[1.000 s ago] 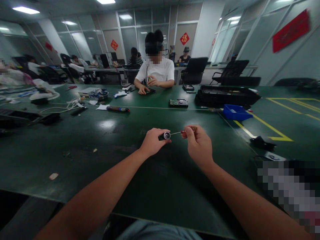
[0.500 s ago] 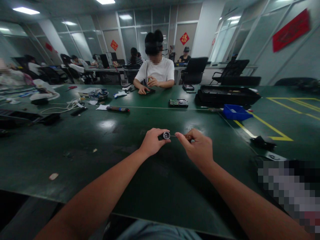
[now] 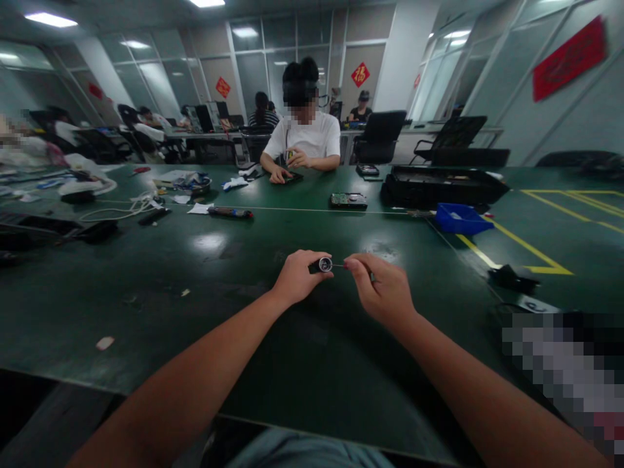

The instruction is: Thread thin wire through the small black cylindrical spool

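Between the thumb and fingers of my left hand (image 3: 298,276) is a small black cylindrical part (image 3: 325,264), its round silvery end facing me. My right hand (image 3: 385,286) is closed around a screwdriver (image 3: 338,265). Its thin metal shaft points left and reaches the side of the cylinder; whether the tip sits in a screw is too small to make out. My fingers hide most of the handle, with only a reddish bit showing at the fingertips. Both hands are held over the green table (image 3: 273,364).
Across the table sits a person (image 3: 307,140) in a white shirt, handling a small dark device. Nearer lie a hard drive (image 3: 348,200) and a pen-like electric screwdriver (image 3: 230,212). A blue bin (image 3: 462,219) and a long black case (image 3: 441,187) stand to the right.
My right hand has shifted its grip on the screwdriver, the fingers now covering the brown handle that showed before. My left hand and the cylinder stay in place.
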`<move>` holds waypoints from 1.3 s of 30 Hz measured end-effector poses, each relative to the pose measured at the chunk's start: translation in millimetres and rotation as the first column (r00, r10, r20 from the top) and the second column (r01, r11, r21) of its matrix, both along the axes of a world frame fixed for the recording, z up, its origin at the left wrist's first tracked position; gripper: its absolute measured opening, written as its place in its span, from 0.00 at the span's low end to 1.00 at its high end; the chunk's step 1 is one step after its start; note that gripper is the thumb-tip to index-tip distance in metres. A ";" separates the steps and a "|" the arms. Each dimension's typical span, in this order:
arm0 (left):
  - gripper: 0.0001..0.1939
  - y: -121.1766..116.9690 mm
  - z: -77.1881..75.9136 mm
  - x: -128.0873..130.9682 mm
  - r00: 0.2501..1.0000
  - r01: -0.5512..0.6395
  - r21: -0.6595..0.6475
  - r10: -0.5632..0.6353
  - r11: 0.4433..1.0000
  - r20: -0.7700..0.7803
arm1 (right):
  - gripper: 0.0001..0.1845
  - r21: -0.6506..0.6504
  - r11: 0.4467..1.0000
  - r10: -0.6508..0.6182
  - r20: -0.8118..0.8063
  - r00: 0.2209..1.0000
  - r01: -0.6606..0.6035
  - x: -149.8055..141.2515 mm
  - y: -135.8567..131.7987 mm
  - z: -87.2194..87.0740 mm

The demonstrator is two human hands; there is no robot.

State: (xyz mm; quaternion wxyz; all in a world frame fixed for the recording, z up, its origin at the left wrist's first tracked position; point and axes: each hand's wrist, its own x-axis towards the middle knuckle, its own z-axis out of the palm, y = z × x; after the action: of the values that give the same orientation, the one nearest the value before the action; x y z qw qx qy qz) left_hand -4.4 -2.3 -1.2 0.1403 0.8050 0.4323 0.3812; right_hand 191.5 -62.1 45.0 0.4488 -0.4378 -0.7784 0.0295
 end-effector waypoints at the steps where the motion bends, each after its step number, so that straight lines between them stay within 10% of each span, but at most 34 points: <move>1: 0.19 0.0 -0.2 0.0 1.000 -0.003 0.003 0.003 1.000 0.008 | 0.12 -0.016 1.000 -0.015 -0.026 1.000 0.014 -0.6 0.1 -0.5; 12: 0.20 -2.9 3.0 -0.5 0.999 -0.002 -0.021 0.002 1.000 0.032 | 0.15 -0.273 0.962 -0.131 -0.523 0.842 -0.020 -1.6 13.9 -9.9; 19: 0.20 -5.5 8.0 1.4 0.999 -0.011 -0.021 0.012 1.000 0.036 | 0.15 -0.388 0.897 -0.212 -0.798 0.564 -0.212 7.9 34.6 -23.4; 27: 0.20 -3.8 5.7 1.9 1.000 -0.019 0.012 0.019 1.000 0.013 | 0.15 -0.256 0.964 -0.189 -0.498 0.846 0.065 0.7 16.6 -11.7; 39: 0.19 -1.8 2.8 0.7 1.000 -0.006 0.012 0.006 1.000 -0.016 | 0.18 -0.074 0.974 -0.220 -0.105 0.970 0.213 2.9 6.6 -2.1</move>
State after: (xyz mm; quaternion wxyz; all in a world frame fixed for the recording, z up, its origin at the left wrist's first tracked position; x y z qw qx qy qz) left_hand -3.7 -4.1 1.6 0.1311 0.8076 0.4334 0.3779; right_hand 194.4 -55.5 42.9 0.4786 -0.5316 -0.6982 0.0293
